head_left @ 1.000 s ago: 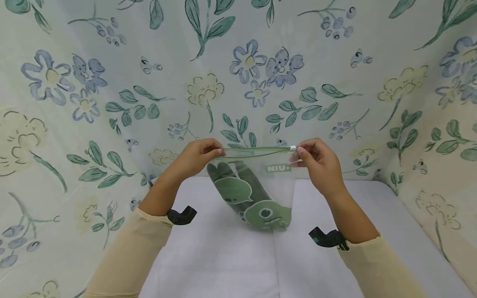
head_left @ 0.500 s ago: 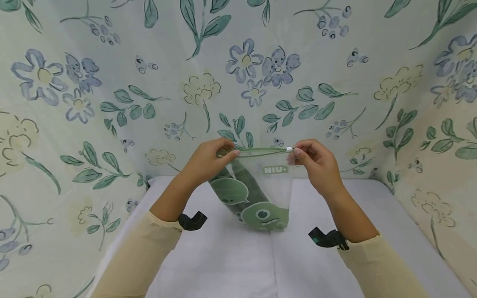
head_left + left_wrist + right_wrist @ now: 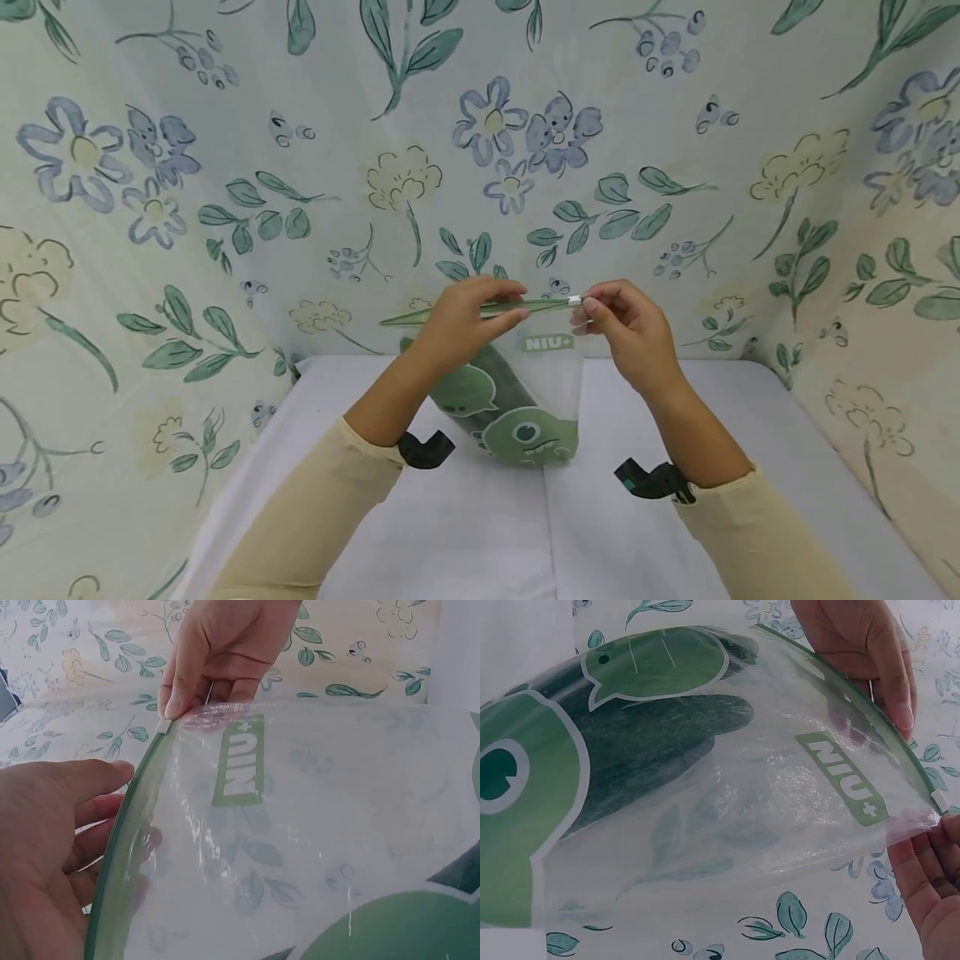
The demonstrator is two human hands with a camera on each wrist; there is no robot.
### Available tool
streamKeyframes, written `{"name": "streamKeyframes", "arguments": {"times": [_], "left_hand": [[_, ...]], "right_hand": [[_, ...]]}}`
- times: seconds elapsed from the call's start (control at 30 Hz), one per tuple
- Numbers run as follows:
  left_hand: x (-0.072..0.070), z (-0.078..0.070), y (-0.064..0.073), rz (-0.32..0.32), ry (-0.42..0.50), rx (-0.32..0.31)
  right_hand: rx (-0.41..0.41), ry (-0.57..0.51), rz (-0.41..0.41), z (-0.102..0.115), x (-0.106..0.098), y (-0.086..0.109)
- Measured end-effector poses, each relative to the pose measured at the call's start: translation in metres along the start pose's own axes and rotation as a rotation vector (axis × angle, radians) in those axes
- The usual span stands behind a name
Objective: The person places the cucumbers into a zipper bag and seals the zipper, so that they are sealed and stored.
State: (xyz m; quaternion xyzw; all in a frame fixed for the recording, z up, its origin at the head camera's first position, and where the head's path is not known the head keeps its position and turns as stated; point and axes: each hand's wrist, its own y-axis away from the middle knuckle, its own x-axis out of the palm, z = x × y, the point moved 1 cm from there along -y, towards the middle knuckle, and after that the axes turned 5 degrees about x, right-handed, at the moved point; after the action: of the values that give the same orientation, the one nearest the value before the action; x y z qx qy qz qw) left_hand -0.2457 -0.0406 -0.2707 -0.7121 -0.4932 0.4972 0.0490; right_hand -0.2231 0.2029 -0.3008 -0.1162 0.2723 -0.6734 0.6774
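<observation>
A clear zip bag (image 3: 551, 379) with green prints and the lettering NIU+ stands over the white table, its green-edged mouth upward. Dark green, rounded finger-like shapes (image 3: 660, 742) show on or through the film; I cannot tell which. My right hand (image 3: 641, 333) pinches the bag's right top corner, at the white slider (image 3: 575, 301). My left hand (image 3: 468, 321) is around the middle of the mouth, thumb on one side and fingers on the other. In the left wrist view its thumb (image 3: 97, 776) lies extended beside the green zip strip (image 3: 124, 817), without a clear pinch.
A white-covered table (image 3: 450, 533) lies beneath the bag. Behind it and at both sides hangs a floral cloth (image 3: 637, 100). A black wrist camera (image 3: 426, 450) sits on the left wrist, another black camera (image 3: 652, 481) on the right.
My left hand has left the bag's left corner and moved right along the mouth toward the slider. The freed left corner now juts out. My right hand keeps its grip on the right corner.
</observation>
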Motion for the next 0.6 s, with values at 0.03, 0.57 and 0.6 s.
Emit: {"name": "streamKeyframes", "arguments": {"times": [0.03, 0.57, 0.6], "left_hand": [[0.002, -0.002, -0.002, -0.001, 0.003, 0.003], [0.024, -0.024, -0.027, 0.022, 0.001, -0.069], [0.025, -0.024, -0.028, 0.023, 0.005, -0.067]], "right_hand": [[0.001, -0.003, 0.001, 0.000, 0.000, 0.000], [0.000, -0.006, 0.000, -0.002, 0.008, -0.003], [0.002, -0.005, 0.001, -0.002, 0.009, -0.003]]}}
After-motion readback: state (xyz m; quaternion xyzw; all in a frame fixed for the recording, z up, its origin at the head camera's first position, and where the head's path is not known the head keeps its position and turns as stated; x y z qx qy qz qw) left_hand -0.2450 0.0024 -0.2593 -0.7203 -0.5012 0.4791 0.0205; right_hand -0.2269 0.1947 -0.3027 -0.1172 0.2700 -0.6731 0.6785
